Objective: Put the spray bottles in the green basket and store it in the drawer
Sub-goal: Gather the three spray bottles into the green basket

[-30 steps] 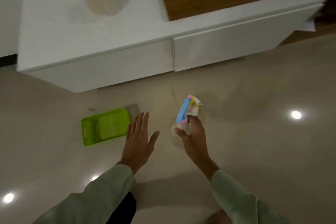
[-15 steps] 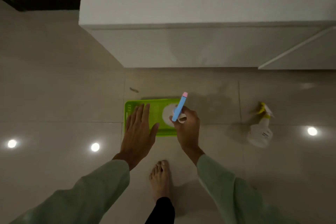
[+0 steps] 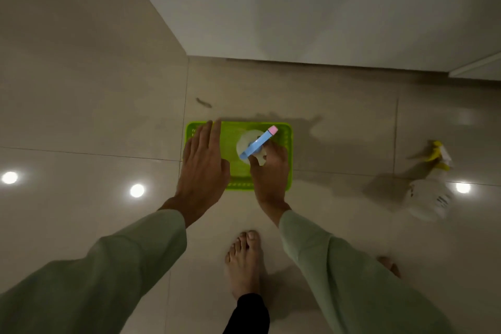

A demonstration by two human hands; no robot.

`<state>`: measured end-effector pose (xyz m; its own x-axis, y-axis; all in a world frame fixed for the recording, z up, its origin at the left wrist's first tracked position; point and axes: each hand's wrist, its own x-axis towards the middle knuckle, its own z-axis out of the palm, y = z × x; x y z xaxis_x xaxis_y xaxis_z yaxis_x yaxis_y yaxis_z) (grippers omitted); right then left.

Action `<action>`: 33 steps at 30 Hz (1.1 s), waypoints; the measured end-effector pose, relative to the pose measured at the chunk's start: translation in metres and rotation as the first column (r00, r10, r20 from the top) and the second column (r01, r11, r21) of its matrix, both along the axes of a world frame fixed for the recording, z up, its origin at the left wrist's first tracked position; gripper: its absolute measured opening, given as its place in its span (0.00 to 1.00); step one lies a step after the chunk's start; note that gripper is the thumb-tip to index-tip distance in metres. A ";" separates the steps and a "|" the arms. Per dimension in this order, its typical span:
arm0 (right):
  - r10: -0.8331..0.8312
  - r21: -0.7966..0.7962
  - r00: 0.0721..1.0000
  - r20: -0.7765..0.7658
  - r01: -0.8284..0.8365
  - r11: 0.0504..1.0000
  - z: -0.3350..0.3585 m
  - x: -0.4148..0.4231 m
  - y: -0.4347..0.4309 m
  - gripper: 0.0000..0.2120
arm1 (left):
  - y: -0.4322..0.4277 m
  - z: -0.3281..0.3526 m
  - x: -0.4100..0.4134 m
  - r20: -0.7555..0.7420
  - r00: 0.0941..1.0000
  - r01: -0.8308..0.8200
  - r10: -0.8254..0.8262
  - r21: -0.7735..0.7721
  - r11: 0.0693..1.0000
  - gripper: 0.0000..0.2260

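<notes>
The green basket [image 3: 286, 141] sits on the tiled floor in front of the white cabinet. My right hand [image 3: 269, 171] grips a white spray bottle with a blue and pink spray head [image 3: 259, 142] and holds it upright over the basket's inside. Flat, with its fingers apart, my left hand [image 3: 204, 163] hovers over the basket's left part and holds nothing. A second white spray bottle with a yellow trigger [image 3: 431, 187] stands on the floor to the right, apart from the basket.
The white cabinet [image 3: 311, 8] fills the upper right; the edge of a drawer front [image 3: 477, 66] shows at far right. My bare feet [image 3: 244, 260] stand just behind the basket. Ceiling lights reflect in the glossy tiles. A small dark scrap [image 3: 203, 102] lies beyond the basket.
My view has swung down over the basket. My right hand has carried the blue-topped bottle from the floor on the right to above the basket, leaving the yellow-trigger bottle behind.
</notes>
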<state>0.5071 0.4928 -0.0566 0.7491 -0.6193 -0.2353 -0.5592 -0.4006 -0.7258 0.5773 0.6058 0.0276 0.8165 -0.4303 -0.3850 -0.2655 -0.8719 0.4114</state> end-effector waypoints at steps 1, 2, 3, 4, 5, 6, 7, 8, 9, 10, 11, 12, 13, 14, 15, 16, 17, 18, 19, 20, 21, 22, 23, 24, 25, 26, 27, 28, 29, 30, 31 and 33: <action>0.022 0.030 1.000 -0.021 -0.021 0.999 0.004 -0.002 -0.004 0.19 | 0.001 0.004 -0.002 0.002 1.000 0.002 -0.002 0.002 1.000 0.35; 0.047 0.071 0.998 -0.033 -0.045 0.997 0.009 -0.005 -0.008 0.22 | 0.001 0.010 -0.003 0.004 1.000 0.002 -0.002 0.006 1.000 0.35; 0.070 0.110 0.997 -0.041 -0.066 0.992 0.014 -0.008 -0.013 0.26 | 0.001 0.016 -0.005 0.007 1.000 0.003 -0.003 0.008 1.000 0.35; 0.086 0.134 0.995 -0.045 -0.079 0.988 0.022 -0.012 -0.019 0.29 | 0.000 0.024 -0.006 0.010 1.000 0.005 -0.005 0.007 1.000 0.35; 0.096 0.145 0.994 -0.050 -0.087 0.986 0.031 -0.017 -0.025 0.31 | -0.003 0.032 -0.008 0.016 1.000 0.009 -0.009 0.000 1.000 0.35; 0.098 0.149 0.994 -0.053 -0.089 0.985 0.040 -0.023 -0.033 0.33 | -0.008 0.041 -0.011 0.022 1.000 0.012 -0.012 -0.008 1.000 0.35; 0.091 0.150 0.995 -0.049 -0.082 0.985 0.051 -0.029 -0.042 0.33 | -0.014 0.050 -0.014 0.026 1.000 0.012 -0.011 -0.018 1.000 0.35; 0.077 0.150 0.996 -0.040 -0.070 0.986 0.060 -0.036 -0.051 0.32 | -0.020 0.058 -0.018 0.026 1.000 0.007 -0.006 -0.027 1.000 0.36; 0.057 0.147 0.998 -0.026 -0.053 0.988 0.070 -0.045 -0.063 0.31 | -0.030 0.067 -0.023 0.025 1.000 0.005 -0.004 -0.040 0.999 0.35; 0.037 0.140 0.999 -0.015 -0.035 0.990 0.080 -0.054 -0.075 0.29 | -0.041 0.075 -0.028 0.025 1.000 0.009 -0.007 -0.057 0.998 0.35; 0.014 0.131 1.000 -0.012 -0.013 0.991 0.087 -0.066 -0.088 0.28 | -0.053 0.082 -0.035 0.025 1.000 0.020 -0.018 -0.075 0.997 0.34; -0.011 0.121 1.000 -0.016 0.013 0.993 0.095 -0.078 -0.102 0.27 | -0.068 0.088 -0.042 0.027 0.999 0.036 -0.034 -0.091 0.995 0.34; -0.037 0.107 0.999 -0.027 0.039 0.994 0.100 -0.089 -0.115 0.26 | -0.080 0.092 -0.049 0.029 0.998 0.053 -0.050 -0.097 0.994 0.34; -0.071 0.088 0.997 -0.040 0.074 0.993 0.105 -0.102 -0.132 0.26 | -0.097 0.095 -0.058 0.025 0.997 0.071 -0.069 -0.100 0.992 0.34; -0.108 0.069 0.993 -0.049 0.111 0.991 0.109 -0.114 -0.149 0.25 | -0.114 0.098 -0.066 0.015 0.996 0.086 -0.085 -0.106 0.991 0.34; -0.149 0.054 0.988 -0.051 0.152 0.987 0.111 -0.127 -0.166 0.24 | -0.131 0.099 -0.076 0.004 0.995 0.103 -0.103 -0.109 0.989 0.34; -0.188 0.042 0.981 -0.049 0.191 0.981 0.112 -0.140 -0.183 0.23 | -0.149 0.098 -0.087 -0.004 0.992 0.124 -0.125 -0.113 0.986 0.33; -0.223 0.036 0.973 -0.051 0.225 0.974 0.113 -0.150 -0.198 0.23 | -0.165 0.097 -0.095 -0.006 0.989 0.146 -0.147 -0.114 0.983 0.33; -0.260 0.035 0.964 -0.059 0.262 0.964 0.111 -0.162 -0.215 0.23 | -0.183 0.094 -0.106 -0.006 0.985 0.172 -0.174 -0.117 0.978 0.33; -0.292 0.035 0.954 -0.073 0.295 0.955 0.110 -0.172 -0.231 0.23 | -0.201 0.090 -0.117 -0.007 0.980 0.197 -0.199 -0.122 0.973 0.33; -0.318 0.029 0.944 -0.086 0.321 0.947 0.105 -0.182 -0.246 0.23 | -0.220 0.084 -0.126 -0.012 0.975 0.218 -0.221 -0.125 0.968 0.33; -0.338 0.018 0.936 -0.103 0.341 0.940 0.100 -0.191 -0.260 0.24 | -0.237 0.077 -0.134 -0.023 0.971 0.232 -0.237 -0.126 0.964 0.32; -0.350 0.007 0.929 -0.119 0.353 0.936 0.094 -0.198 -0.271 0.25 | -0.251 0.070 -0.140 -0.032 0.968 0.242 -0.248 -0.129 0.962 0.32; -0.362 -0.003 0.922 -0.137 0.365 0.931 0.087 -0.206 -0.283 0.26 | -0.266 0.060 -0.148 -0.040 0.964 0.258 -0.265 -0.127 0.958 0.31; -0.370 -0.014 0.917 -0.150 0.372 0.928 0.078 -0.213 -0.295 0.27 | -0.280 0.049 -0.154 -0.046 0.958 0.274 -0.282 -0.123 0.954 0.31; -0.377 -0.024 0.912 -0.162 0.378 0.925 0.068 -0.218 -0.305 0.28 | -0.293 0.038 -0.159 -0.052 0.952 0.293 -0.300 -0.116 0.949 0.31; -0.391 -0.031 0.903 -0.179 0.392 0.920 0.057 -0.223 -0.315 0.29 | -0.305 0.025 -0.164 -0.061 0.946 0.310 -0.318 -0.107 0.945 0.31; -0.409 -0.033 0.891 -0.199 0.411 0.911 0.048 -0.225 -0.324 0.31 | -0.314 0.015 -0.166 -0.068 0.942 0.323 -0.330 -0.101 0.941 0.30; -0.432 -0.031 0.873 -0.226 0.436 0.899 0.037 -0.227 -0.333 0.33 | -0.324 0.003 -0.168 -0.073 0.938 0.333 -0.340 -0.097 0.938 0.30; -0.458 -0.028 0.850 -0.262 0.467 0.884 0.026 -0.228 -0.340 0.36 | -0.331 -0.008 -0.170 -0.075 0.936 0.338 -0.345 -0.091 0.937 0.30; -0.480 -0.020 0.823 -0.304 0.498 0.867 0.015 -0.228 -0.347 0.39 | -0.338 -0.018 -0.172 -0.079 0.934 0.342 -0.349 -0.089 0.935 0.30; -0.512 0.016 0.769 -0.382 0.560 0.829 -0.005 -0.227 -0.359 0.43 | -0.346 -0.036 -0.175 -0.088 0.927 0.359 -0.365 -0.085 0.930 0.29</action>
<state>0.2802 0.1342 -0.0618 0.1572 -0.8437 -0.5133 -0.8780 0.1185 -0.4637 0.4019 0.2595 -0.0084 0.5590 -0.7166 -0.4171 -0.5125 -0.6940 0.5056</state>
